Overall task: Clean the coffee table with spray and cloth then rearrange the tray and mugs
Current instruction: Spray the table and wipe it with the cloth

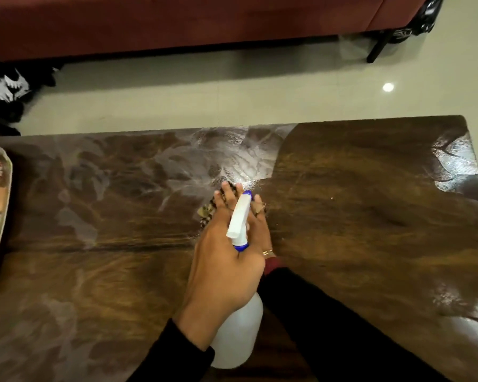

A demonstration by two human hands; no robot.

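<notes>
Spray bottle (239, 321) is gripped round its neck by the left hand (224, 274), fingers curled tight. Cloth (206, 213) is pressed on the coffee table (356, 216) under the flat right hand (260, 227). Wet streaks may be left if spots are missed; the tray (9, 188) could get sprayed.

— Do we find any writing, brand or number to read here?
— No, we read none.
— Not even on the spray bottle (239, 334)?
— We see only its plain white plastic, with no legible label facing us.
— And the tray (0, 216) at the left edge of the coffee table (370, 216)?
— We make out a small flowered pattern on it, but no letters or figures.
</notes>
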